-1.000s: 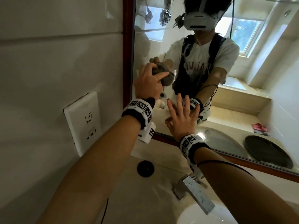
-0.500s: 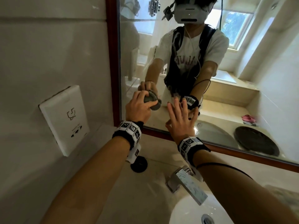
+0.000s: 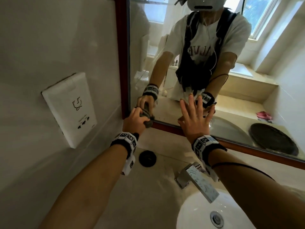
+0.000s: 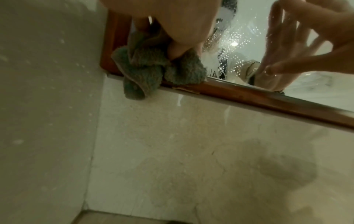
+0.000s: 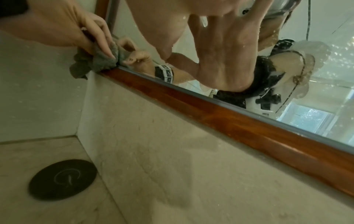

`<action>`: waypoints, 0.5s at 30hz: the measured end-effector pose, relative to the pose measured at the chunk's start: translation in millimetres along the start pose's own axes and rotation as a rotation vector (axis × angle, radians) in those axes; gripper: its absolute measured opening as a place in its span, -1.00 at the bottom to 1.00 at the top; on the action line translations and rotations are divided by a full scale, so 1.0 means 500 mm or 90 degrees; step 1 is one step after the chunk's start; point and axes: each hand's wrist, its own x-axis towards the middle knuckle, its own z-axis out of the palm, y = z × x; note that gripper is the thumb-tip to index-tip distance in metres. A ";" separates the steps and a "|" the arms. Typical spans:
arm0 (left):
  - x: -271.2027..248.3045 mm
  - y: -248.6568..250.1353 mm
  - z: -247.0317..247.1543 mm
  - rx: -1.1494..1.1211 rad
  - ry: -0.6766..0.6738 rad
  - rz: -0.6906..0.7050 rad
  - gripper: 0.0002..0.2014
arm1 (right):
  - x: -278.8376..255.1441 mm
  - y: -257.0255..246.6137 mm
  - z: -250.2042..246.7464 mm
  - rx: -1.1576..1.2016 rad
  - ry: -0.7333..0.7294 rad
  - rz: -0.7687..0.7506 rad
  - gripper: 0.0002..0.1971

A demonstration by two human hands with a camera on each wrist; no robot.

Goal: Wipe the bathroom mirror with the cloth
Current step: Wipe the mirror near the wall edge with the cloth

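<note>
A crumpled grey cloth (image 3: 146, 119) is pressed into the bottom left corner of the wood-framed mirror (image 3: 247, 96). My left hand (image 3: 135, 120) grips it with curled fingers. In the left wrist view the cloth (image 4: 153, 71) spills over the brown frame (image 4: 249, 97) below my left hand (image 4: 182, 22). My right hand (image 3: 193, 118) lies flat on the glass with fingers spread, to the right of the cloth. The right wrist view shows the open palm (image 5: 220, 53) against the glass and the cloth (image 5: 95, 62) under my left fingers (image 5: 101, 39). Water drops speckle the glass (image 4: 239, 45).
A white socket plate (image 3: 71, 108) sticks out of the left wall. On the counter below lie a black round disc (image 3: 147, 158), a chrome tap (image 3: 198, 180) and a white basin (image 3: 206, 212). The tiled wall meets the mirror frame (image 3: 121, 63) at the left.
My left hand has slid the cloth down the glass to the bottom left corner of the mirror. The right hand has stayed flat on the glass. The view has tilted downward.
</note>
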 end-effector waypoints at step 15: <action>-0.015 0.068 0.018 -0.035 0.044 -0.088 -0.90 | -0.009 0.006 -0.016 0.016 -0.039 -0.023 -0.04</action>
